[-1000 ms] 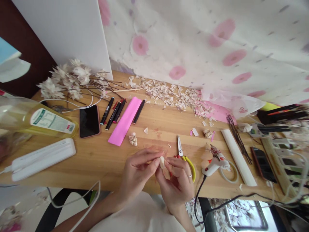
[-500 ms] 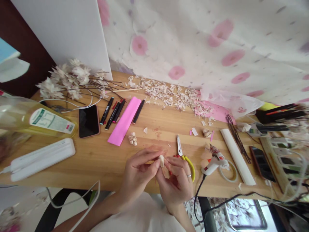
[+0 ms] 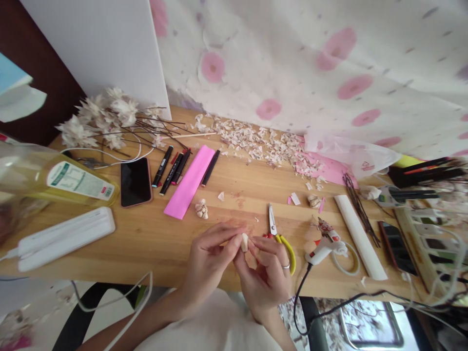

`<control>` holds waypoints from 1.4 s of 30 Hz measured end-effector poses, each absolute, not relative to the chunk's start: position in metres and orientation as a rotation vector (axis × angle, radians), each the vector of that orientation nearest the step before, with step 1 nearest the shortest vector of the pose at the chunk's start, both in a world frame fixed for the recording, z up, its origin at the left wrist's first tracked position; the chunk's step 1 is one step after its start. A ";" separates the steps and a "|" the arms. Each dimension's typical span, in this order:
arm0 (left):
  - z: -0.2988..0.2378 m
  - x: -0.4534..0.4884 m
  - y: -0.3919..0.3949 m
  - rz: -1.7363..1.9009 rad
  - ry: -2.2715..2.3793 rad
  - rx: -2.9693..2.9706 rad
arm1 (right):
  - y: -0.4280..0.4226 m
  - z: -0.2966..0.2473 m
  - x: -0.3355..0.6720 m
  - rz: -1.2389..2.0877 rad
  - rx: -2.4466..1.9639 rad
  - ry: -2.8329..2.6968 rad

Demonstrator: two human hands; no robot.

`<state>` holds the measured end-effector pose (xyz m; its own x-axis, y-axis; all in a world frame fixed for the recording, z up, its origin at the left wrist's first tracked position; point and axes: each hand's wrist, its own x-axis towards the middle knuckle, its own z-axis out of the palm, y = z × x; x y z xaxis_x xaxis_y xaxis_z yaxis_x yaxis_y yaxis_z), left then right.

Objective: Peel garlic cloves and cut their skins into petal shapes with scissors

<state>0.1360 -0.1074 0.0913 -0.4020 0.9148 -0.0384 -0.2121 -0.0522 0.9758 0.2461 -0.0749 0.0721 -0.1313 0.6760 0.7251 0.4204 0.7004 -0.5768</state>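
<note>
Between the fingertips of both hands is a pale garlic clove (image 3: 244, 243), held just above the table's front part. My left hand (image 3: 214, 256) pinches it from the left with thumb and fingers. From the right, my right hand (image 3: 265, 273), with a ring on one finger, grips it too. Scissors (image 3: 287, 248) with yellow and red handles lie beside my right hand, which partly hides them. Beyond my left hand sits a cluster of garlic cloves (image 3: 201, 208), and a bit of skin (image 3: 221, 196) lies near it.
Garlic skins (image 3: 263, 144) are scattered along the back. On the right are a glue gun (image 3: 325, 248), a tape roll (image 3: 345, 258) and a white paper roll (image 3: 360, 236). Pink paper (image 3: 190, 183), markers (image 3: 171, 173), a phone (image 3: 135, 182), a bottle (image 3: 73, 178) and dried flowers (image 3: 106, 117) occupy the left.
The clove has turned slightly between the fingers and now stands a little more upright. Both hands stay in nearly the same place; the view has shifted slightly.
</note>
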 end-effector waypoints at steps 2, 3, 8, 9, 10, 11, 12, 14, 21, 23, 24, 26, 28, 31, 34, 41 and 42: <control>0.091 0.136 -0.107 1.587 1.324 0.809 | -0.075 0.072 0.246 0.289 -0.871 -1.757; 0.090 0.136 -0.107 1.574 1.322 0.801 | -0.075 0.071 0.245 0.292 -0.868 -1.757; 0.085 0.136 -0.108 1.491 1.313 0.715 | -0.076 0.067 0.246 0.284 -0.843 -1.745; 0.085 0.136 -0.108 1.480 1.305 0.694 | -0.076 0.067 0.246 0.294 -0.850 -1.740; 0.084 0.136 -0.108 1.476 1.292 0.679 | -0.077 0.067 0.247 0.308 -0.861 -1.734; 0.084 0.136 -0.108 1.481 1.278 0.672 | -0.077 0.067 0.247 0.321 -0.874 -1.730; 0.084 0.136 -0.108 1.493 1.265 0.669 | -0.077 0.067 0.247 0.330 -0.884 -1.728; 0.085 0.136 -0.109 1.529 1.236 0.670 | -0.077 0.068 0.248 0.339 -0.887 -1.728; 0.086 0.137 -0.110 1.551 1.198 0.666 | -0.077 0.069 0.248 0.349 -0.871 -1.725; 0.085 0.137 -0.111 1.547 1.211 0.663 | -0.077 0.069 0.248 0.334 -0.880 -1.733; 0.085 0.137 -0.111 1.549 1.220 0.672 | -0.077 0.069 0.248 0.327 -0.887 -1.736; 0.084 0.137 -0.111 1.552 1.245 0.701 | -0.077 0.069 0.247 0.306 -0.896 -1.741; 0.084 0.137 -0.111 1.555 1.262 0.726 | -0.077 0.070 0.246 0.286 -0.895 -1.736; 0.083 0.137 -0.110 1.564 1.277 0.749 | -0.077 0.070 0.245 0.282 -0.887 -1.733; 0.082 0.138 -0.110 1.570 1.284 0.772 | -0.077 0.071 0.243 0.280 -0.888 -1.726; 0.083 0.137 -0.111 1.571 1.287 0.766 | -0.075 0.071 0.244 0.291 -0.870 -1.735; 0.084 0.137 -0.111 1.570 1.286 0.758 | -0.075 0.071 0.244 0.290 -0.871 -1.733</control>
<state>0.1375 -0.1106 0.0839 -0.3701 0.9241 -0.0956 -0.2753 -0.0108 0.9613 0.2441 -0.0754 0.0707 -0.1085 0.6788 0.7263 0.4053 0.6973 -0.5912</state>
